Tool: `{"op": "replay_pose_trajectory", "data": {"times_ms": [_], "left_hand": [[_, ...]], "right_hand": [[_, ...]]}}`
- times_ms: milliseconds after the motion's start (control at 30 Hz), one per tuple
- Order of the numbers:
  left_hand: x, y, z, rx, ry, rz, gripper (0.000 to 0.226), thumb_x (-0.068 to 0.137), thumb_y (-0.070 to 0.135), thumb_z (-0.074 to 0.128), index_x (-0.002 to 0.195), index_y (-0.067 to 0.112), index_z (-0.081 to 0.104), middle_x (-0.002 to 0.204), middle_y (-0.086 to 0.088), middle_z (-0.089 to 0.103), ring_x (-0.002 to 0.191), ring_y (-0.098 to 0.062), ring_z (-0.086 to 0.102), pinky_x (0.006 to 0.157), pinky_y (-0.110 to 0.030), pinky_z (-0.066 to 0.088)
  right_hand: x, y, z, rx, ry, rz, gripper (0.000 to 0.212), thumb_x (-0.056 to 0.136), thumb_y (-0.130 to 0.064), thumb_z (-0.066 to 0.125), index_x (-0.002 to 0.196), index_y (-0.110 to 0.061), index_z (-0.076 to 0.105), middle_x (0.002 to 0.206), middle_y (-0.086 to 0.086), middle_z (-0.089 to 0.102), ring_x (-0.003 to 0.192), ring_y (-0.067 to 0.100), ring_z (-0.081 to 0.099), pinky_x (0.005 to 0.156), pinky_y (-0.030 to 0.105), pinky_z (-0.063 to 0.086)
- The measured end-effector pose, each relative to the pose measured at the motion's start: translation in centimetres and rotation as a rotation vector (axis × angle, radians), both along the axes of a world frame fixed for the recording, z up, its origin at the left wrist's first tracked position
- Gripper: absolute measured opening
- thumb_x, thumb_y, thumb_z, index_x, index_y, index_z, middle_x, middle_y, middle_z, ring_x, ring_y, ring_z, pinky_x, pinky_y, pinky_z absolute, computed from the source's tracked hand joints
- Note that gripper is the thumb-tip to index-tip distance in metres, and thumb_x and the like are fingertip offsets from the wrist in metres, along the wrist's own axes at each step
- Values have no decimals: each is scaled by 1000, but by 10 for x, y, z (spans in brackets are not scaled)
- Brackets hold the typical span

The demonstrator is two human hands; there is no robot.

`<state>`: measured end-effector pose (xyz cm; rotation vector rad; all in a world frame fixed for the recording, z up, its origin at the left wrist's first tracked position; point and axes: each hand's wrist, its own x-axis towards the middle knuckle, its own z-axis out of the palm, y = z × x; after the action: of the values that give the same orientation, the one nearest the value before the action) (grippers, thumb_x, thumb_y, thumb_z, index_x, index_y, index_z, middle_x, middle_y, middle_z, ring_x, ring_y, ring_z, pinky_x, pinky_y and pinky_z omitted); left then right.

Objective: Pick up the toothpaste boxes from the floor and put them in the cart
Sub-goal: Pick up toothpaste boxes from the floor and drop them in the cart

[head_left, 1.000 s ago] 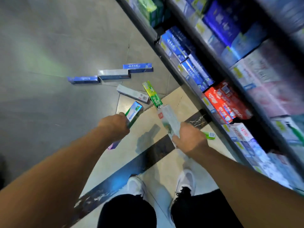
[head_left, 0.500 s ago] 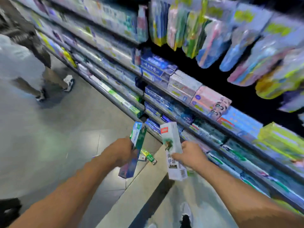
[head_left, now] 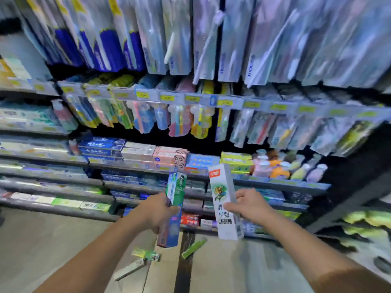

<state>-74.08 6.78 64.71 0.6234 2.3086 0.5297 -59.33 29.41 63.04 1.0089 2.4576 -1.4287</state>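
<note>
My left hand (head_left: 155, 211) grips a green and blue toothpaste box (head_left: 174, 208), held upright at chest height. A white toothpaste box (head_left: 225, 199) with a red logo and a green picture stands upright in my right hand (head_left: 249, 205). Below the hands, three more boxes lie on the floor: a green one (head_left: 193, 248), a green and yellow one (head_left: 146, 254) and a grey one (head_left: 130, 269). The cart is not in view.
Store shelves (head_left: 148, 168) packed with toothpaste boxes fill the view ahead, with hanging toothbrush packs (head_left: 179, 119) above them. A dark stripe (head_left: 183, 265) runs across the beige floor tiles. Another shelf unit (head_left: 364, 220) juts in at the right.
The view has swung up from the floor and turned toward the shelves. Both hands have risen with their boxes, now held upright in front of the shelving.
</note>
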Motion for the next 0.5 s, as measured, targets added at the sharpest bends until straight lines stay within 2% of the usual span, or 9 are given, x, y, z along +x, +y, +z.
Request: {"op": "replay_pose_trajectory", "data": {"times_ms": [133, 200, 233, 300, 400, 433, 500], "left_hand": [[40, 105, 12, 70, -44, -152, 28, 94, 34, 62, 75, 16, 50, 70, -7, 58, 62, -22, 58, 63, -39, 56], [74, 162, 17, 100, -44, -234, 32, 94, 30, 63, 70, 16, 47, 66, -2, 55, 63, -19, 55, 67, -41, 55], [94, 190, 18, 107, -35, -280, 33, 94, 31, 63, 70, 16, 47, 65, 1, 54, 62, -17, 54, 67, -39, 54], [138, 245, 21, 100, -12, -396, 29, 94, 33, 63, 74, 17, 50, 71, 1, 55, 62, -12, 50, 61, -30, 45], [216, 324, 30, 40, 123, -699, 31, 96, 34, 58, 75, 16, 45, 75, 3, 48, 76, -17, 46, 58, -30, 26], [243, 347, 35, 26, 160, -774, 32, 97, 35, 56, 73, 18, 42, 74, 2, 47, 80, -18, 47, 59, -31, 26], [293, 390, 43, 15, 211, -891, 27, 97, 36, 54, 83, 13, 51, 84, -5, 57, 85, -21, 53, 66, -31, 32]], "right_hand": [[83, 75, 14, 8, 29, -247, 14, 77, -30, 81, 75, -22, 69, 81, 8, 76, 78, 31, 73, 65, 46, 58], [136, 114, 15, 17, 35, -366, 16, 76, -30, 82, 71, -22, 70, 78, 7, 76, 80, 34, 72, 67, 51, 58], [165, 132, 17, 20, 42, -435, 17, 75, -28, 83, 68, -23, 68, 74, 3, 75, 77, 30, 73, 65, 48, 59], [225, 166, 21, 48, 57, -550, 23, 75, -28, 83, 62, -26, 64, 65, -12, 72, 65, 11, 72, 58, 35, 61], [315, 211, 30, 113, 32, -674, 24, 76, -35, 81, 63, -26, 64, 71, -13, 72, 61, 2, 68, 53, 25, 55], [343, 225, 31, 114, 34, -720, 22, 77, -36, 80, 66, -23, 66, 72, -11, 72, 59, -1, 67, 52, 21, 53], [395, 248, 35, 161, -14, -756, 31, 79, -41, 76, 66, -16, 64, 63, -9, 66, 49, 0, 60, 46, 17, 45]]}}
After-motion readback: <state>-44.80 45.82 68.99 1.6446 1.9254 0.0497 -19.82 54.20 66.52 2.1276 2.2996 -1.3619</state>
